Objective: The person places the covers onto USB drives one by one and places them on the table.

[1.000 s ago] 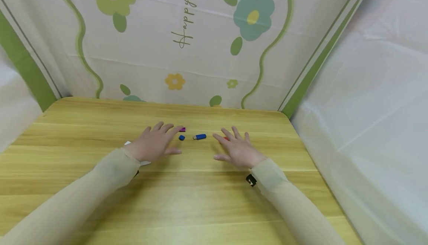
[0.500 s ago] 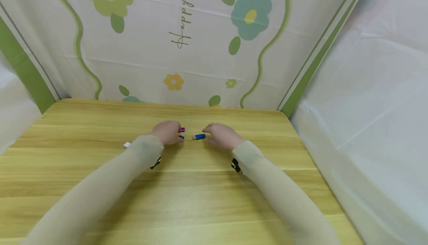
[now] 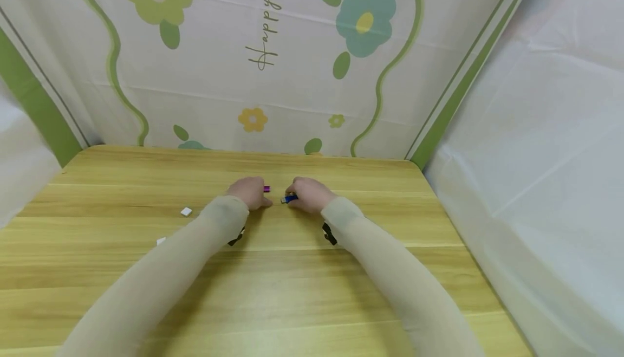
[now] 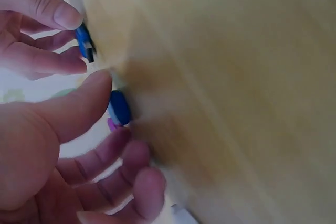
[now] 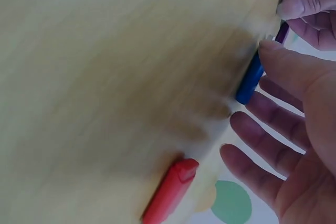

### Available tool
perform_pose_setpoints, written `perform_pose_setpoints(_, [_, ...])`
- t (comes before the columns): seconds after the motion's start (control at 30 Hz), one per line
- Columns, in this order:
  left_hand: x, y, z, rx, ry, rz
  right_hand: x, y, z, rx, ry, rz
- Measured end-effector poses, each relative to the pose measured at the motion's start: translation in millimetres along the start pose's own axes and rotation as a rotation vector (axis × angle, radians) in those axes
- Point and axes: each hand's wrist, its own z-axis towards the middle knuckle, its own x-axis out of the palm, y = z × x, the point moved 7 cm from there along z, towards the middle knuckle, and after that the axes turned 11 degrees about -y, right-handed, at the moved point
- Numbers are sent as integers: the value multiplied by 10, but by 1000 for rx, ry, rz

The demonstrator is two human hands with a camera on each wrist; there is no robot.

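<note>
A blue USB stick (image 5: 251, 80), with its metal plug (image 3: 284, 200) pointing left, is between the thumb and fingers of my right hand (image 3: 312, 194). The thumb touches it in both wrist views. My left hand (image 3: 247, 192) curves around a small blue cap (image 4: 120, 107). The cap shows in the gap between thumb and forefinger in the left wrist view, and a firm grip is not plain. From the head view the hand hides it. A purple stick (image 3: 266, 189) lies just beyond the left fingers.
A red stick (image 5: 172, 190) lies by my right hand, hidden in the head view. Two small white pieces, a nearer one (image 3: 161, 241) and a farther one (image 3: 186, 212), lie left on the wooden table (image 3: 273, 303). Behind the table hangs a flower-printed cloth (image 3: 205, 75).
Both hands have come down from spread fingers to bent ones. The left has moved right over the blue cap; the right has moved left onto the blue USB stick.
</note>
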Motion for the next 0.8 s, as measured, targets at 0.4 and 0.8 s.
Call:
perform_pose_setpoints(0.4, [0, -158, -44, 190, -23, -48, 14, 43, 13, -21, 0, -37])
perform_pose_setpoints(0.8, [-119, -339, -249, 349, -49, -6, -48, 60, -61, 2, -3, -7])
